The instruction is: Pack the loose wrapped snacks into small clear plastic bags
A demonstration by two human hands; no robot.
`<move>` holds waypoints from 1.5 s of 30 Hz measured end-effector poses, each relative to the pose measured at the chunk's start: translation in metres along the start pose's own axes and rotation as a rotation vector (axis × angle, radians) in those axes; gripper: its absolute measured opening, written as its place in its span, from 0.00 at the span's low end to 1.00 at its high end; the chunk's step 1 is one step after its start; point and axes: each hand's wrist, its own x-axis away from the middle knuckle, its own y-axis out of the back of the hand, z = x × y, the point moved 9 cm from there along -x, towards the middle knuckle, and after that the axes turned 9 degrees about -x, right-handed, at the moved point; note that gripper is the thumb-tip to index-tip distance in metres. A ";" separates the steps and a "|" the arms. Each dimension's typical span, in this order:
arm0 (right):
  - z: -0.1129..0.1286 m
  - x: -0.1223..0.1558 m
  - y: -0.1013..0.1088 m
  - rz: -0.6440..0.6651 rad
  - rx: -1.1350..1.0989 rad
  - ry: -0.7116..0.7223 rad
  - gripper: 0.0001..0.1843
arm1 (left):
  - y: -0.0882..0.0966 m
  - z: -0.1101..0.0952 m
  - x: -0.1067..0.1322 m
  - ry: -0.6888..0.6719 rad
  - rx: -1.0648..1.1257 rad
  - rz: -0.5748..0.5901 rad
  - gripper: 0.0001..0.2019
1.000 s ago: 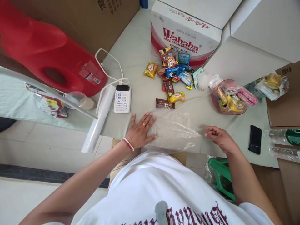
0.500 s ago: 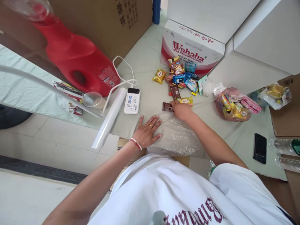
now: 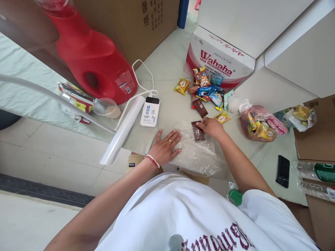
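Note:
My left hand (image 3: 165, 147) lies flat with fingers spread, over the left edge of a clear plastic bag (image 3: 192, 151) on the table. My right hand (image 3: 212, 127) pinches the right side of a brown-wrapped snack (image 3: 198, 131) above the bag's upper part. A second brown-wrapped snack (image 3: 200, 108) lies just beyond my right fingers. Beside that hand is a yellow-wrapped snack (image 3: 222, 117), partly hidden by it. Farther back is a heap of packaged snacks (image 3: 205, 91), in blue, brown and yellow wrappers, against the Wahaha box.
A white power bank (image 3: 150, 112) with a cable and a rolled plastic sheet (image 3: 122, 132) lie left. Behind them stands a red jug (image 3: 96, 59). To the right are a pink bowl (image 3: 246, 128) of snacks, a black phone (image 3: 283, 171) and clear bottles (image 3: 303, 169). The Wahaha box (image 3: 193, 48) stands behind.
My right hand has drawn the brown-wrapped snack nearer to me, onto the bag, and turned it. My left hand stays flat in place. The view has shifted slightly.

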 end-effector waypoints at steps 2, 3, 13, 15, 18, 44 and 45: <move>0.011 -0.004 -0.011 -0.007 -0.007 0.017 0.25 | 0.000 -0.001 0.002 0.001 0.001 0.001 0.31; 0.012 -0.007 -0.015 -0.013 -0.049 0.024 0.22 | 0.000 -0.001 0.003 0.003 0.001 0.000 0.31; -0.075 -0.023 0.011 -0.208 -1.160 0.013 0.24 | 0.002 -0.001 0.006 0.012 0.016 -0.012 0.32; -0.069 -0.034 0.027 -0.300 -1.158 0.102 0.23 | 0.002 -0.001 0.005 0.015 0.016 -0.010 0.31; -0.040 -0.062 0.043 -0.431 -1.017 0.263 0.21 | 0.002 -0.001 0.005 0.021 0.009 -0.015 0.31; 0.008 -0.055 0.008 -0.436 -0.313 0.126 0.34 | 0.002 0.001 0.004 0.030 0.007 0.006 0.32; 0.014 -0.058 0.008 -0.400 -0.299 0.136 0.33 | 0.003 0.001 0.004 0.030 0.004 0.009 0.32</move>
